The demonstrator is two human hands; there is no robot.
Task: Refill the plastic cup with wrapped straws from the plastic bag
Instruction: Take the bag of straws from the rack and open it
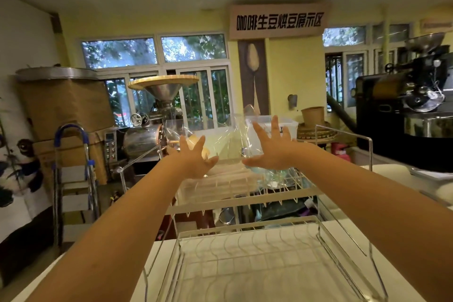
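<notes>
Head view looks across a white counter (pixel 382 247) carrying a two-tier wire rack (pixel 245 203), with coffee machinery and windows behind it. On the rack's upper tier lies a clear plastic bag (pixel 220 135), crinkled and standing up at its open end; pale wrapped straws (pixel 220 179) show through its lower part, lying flat on the wires. Both bare arms stretch forward over the rack. The left hand (pixel 193 157) is spread wide, fingers splayed, against the bag's near left side, gripping nothing. The right hand (pixel 272 147) is likewise open with fingers fanned, its thumb near the bag's middle; whether it touches the plastic I cannot tell. The two thumbs are close, not touching.
</notes>
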